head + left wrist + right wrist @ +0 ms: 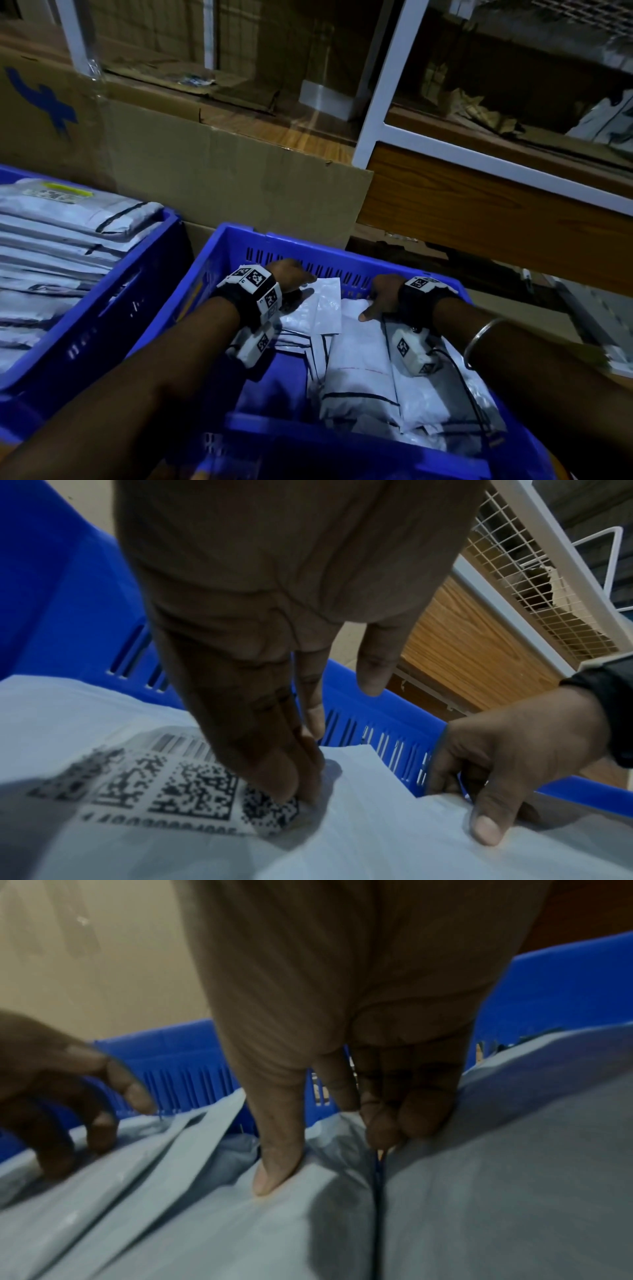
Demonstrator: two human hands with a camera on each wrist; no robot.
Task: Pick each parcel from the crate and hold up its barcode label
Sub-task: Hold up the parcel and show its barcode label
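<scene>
Blue crate: plastic, slotted far wall, near centre of the head view; both hands reach into its far end.
Parcels in crate: pale grey-white poly mailers with thin dark edge lines, lying overlapped and slanted, filling the crate's right part; bare blue floor shows at its near left.
Small parcel: flat, glossy white mailer at the far end of the crate, resting on the others, just beside the slotted wall.
Barcode label: printed black on the white mailer, a bar strip above a row of square matrix codes and a line of digits too blurred to read; it faces up, under the left hand.
Left hand: palm down over the small parcel; in the left wrist view its fingers are straight and pressed together, tips touching the label's right edge, thumb held apart above the crate wall.
Right hand: at the far right of the crate, palm down; thumb pressed flat on top of a grey mailer, the other fingers curled over its far edge beside the wall, pinching it.
Wrists: each carries a black strap with white marker blocks; a metal bangle sits on the right forearm.
Second blue crate: to the left, stacked with flat grey mailers, the top one bearing a label with a yellow strip.
Cardboard box: brown, beyond both crates.
Shelf frame: white, far right, over wood-grain boards.
</scene>
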